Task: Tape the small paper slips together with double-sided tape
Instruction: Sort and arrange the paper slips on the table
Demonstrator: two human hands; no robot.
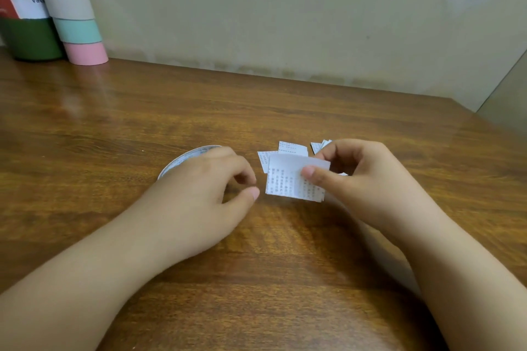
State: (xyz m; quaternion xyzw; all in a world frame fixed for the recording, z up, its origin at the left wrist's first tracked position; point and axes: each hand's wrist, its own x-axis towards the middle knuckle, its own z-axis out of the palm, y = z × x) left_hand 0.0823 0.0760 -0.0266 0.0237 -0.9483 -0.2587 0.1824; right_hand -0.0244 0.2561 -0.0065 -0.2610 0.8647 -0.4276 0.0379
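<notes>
Right of the frame's centre, the person's right hand (368,177) pinches a small white paper slip printed with rows of faint characters (291,179), thumb on its near face and fingers curled behind, so the slip is lifted and tilted toward the camera. Its long axis runs left to right across the picture, and the grip sits at its right end, leaving the left end free.

Just left of that free edge, the left hand (205,194) hovers over the brown wooden table (285,265), fingers loosely curled, thumb and forefinger close together but with nothing visible between them; whether a scrap of tape clings there cannot be told. Behind this hand, partly hidden, lies a flat white roll of double-sided tape (185,158), nearer the left hand than the right.

Behind the held slip, more loose printed slips (291,148) lie scattered on the table, some just above it in the frame, others (320,145) peeking past the right fingers.

Judging from this, the coming move probably turns on the left hand: the slip's open left end faces it, and the tape roll lies on its side.

In the upper left corner stand a dark green cylinder (31,40) and a leaning tube banded in purple, beige, mint and pink (71,8), against a pale wall (285,8).
</notes>
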